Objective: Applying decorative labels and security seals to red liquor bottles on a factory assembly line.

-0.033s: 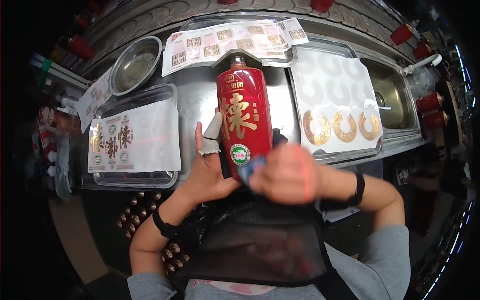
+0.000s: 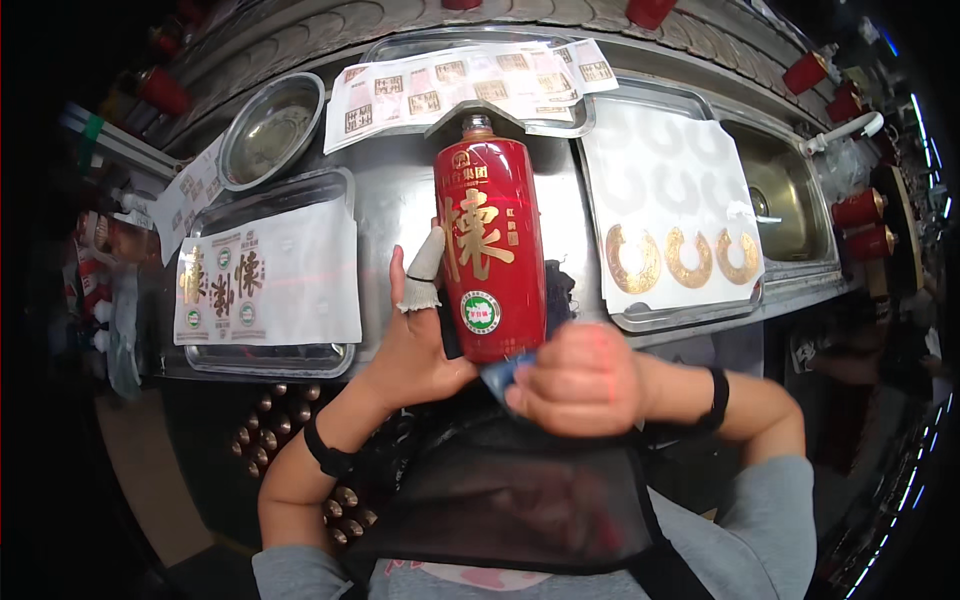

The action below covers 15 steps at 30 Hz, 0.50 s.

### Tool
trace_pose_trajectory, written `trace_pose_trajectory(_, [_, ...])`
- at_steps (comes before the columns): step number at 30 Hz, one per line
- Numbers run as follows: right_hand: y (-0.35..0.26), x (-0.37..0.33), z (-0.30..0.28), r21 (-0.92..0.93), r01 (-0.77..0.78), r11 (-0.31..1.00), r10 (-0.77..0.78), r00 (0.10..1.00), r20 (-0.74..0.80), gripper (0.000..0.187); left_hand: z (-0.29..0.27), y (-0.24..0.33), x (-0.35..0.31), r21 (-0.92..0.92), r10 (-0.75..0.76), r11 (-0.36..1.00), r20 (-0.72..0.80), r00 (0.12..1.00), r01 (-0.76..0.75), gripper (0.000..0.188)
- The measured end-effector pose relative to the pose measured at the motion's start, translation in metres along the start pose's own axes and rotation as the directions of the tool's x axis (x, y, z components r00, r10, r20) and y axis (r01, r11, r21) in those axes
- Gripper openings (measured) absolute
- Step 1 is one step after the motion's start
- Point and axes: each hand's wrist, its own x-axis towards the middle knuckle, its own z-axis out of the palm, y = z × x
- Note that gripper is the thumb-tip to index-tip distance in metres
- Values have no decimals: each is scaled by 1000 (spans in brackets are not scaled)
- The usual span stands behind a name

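Observation:
A glossy red bottle (image 2: 490,240) with gold characters and a round green-and-white emblem lies with its neck away from me, its neck end at a notched metal holder (image 2: 440,122). My left hand (image 2: 425,345) grips its left side near the base; a whitish cloth cover wraps one finger. Most of those fingers are hidden behind the bottle. My right hand (image 2: 585,380) is closed around a small blue flat piece (image 2: 502,375), which touches or nearly touches the bottle's lower end. The blue piece is mostly covered by my fingers.
Decal sheets (image 2: 270,285) lie on a left tray, with more sheets (image 2: 470,85) at the back. A right tray (image 2: 690,310) bears a sheet of gold horseshoe-shaped decals (image 2: 690,255). A metal bowl (image 2: 270,132) stands back left; a sink (image 2: 785,190) with a tap (image 2: 848,130) is right.
My right hand has moved slightly down toward me, bringing the blue piece from the emblem's right side to the bottle's bottom edge. The bottle and left hand have barely moved.

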Motion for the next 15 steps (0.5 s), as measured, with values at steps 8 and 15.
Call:
trace_pose_trajectory(8, [-20,-21,11,172,-359,917,393,887,-242,26,6,-4,-2,-231,-102,969,-63,993,85,121])
trace_pose_trajectory(15, [79,11,4,606,-706,366,929,245,-277,18,-2,4,-7,50,-22,998,-100,995,27,115])
